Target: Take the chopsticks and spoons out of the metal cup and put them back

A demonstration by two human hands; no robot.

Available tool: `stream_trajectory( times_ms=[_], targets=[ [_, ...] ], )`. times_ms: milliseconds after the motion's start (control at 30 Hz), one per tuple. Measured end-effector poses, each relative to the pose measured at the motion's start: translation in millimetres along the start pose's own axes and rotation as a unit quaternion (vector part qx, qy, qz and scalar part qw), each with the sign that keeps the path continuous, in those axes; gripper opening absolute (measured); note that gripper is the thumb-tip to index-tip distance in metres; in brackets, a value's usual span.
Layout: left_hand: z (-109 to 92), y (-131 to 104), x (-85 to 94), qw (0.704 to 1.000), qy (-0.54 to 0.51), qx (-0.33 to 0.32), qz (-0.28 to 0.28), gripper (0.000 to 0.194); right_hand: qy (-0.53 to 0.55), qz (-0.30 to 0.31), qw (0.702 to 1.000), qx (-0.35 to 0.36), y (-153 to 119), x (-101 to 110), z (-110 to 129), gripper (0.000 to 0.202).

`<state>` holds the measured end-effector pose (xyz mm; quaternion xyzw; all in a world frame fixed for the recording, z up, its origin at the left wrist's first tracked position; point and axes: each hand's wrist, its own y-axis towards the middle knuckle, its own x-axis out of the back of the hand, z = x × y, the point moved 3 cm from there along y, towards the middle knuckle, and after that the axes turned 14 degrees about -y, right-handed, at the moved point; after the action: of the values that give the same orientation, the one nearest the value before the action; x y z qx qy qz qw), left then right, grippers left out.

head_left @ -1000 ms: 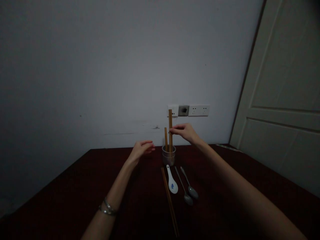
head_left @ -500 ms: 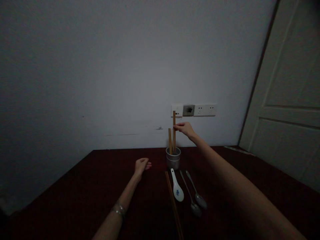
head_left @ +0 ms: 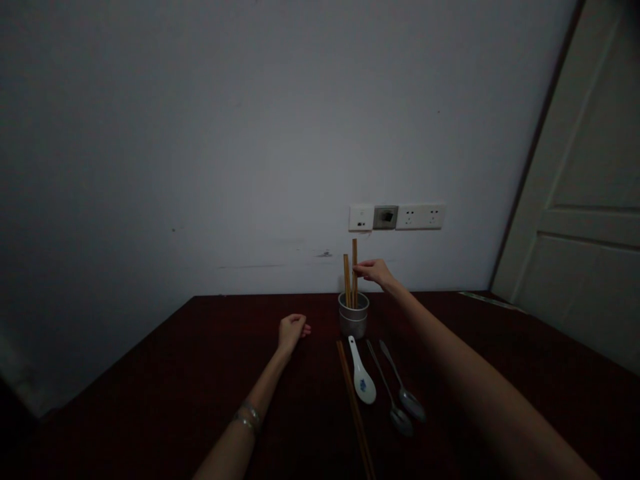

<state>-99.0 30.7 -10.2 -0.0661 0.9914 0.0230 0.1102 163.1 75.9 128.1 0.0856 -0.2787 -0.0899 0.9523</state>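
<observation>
My right hand (head_left: 374,272) pinches a pair of wooden chopsticks (head_left: 355,257) that stands upright with its lower ends inside a grey metal cup (head_left: 353,325). Another pair of chopsticks leans in the same cup, just to the left. My left hand (head_left: 293,331) rests on the table left of the cup, fingers curled, with nothing visible in it. In front of the cup lie more chopsticks (head_left: 356,413), a white ceramic spoon (head_left: 365,383) with a blue mark, and two metal spoons (head_left: 401,421) side by side.
The dark red table (head_left: 240,313) meets a pale wall (head_left: 280,133) at its back edge. Wall sockets (head_left: 420,217) sit above the cup. A panelled door (head_left: 590,267) is at the right, and a thin strip (head_left: 493,302) lies near the table's back right.
My right hand has lowered with the chopsticks, which sit deeper in the cup. The whole view has shifted slightly. My left hand stays by the cup.
</observation>
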Motion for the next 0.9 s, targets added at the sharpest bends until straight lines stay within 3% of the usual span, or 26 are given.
stream_trajectory(
  times_ms=[900],
  targets=[
    [2,2,-0.7,1.000,-0.002,-0.013,-0.004,0.009,-0.024,0.076,0.996,-0.031,-1,-17,-23,0.019]
  ],
)
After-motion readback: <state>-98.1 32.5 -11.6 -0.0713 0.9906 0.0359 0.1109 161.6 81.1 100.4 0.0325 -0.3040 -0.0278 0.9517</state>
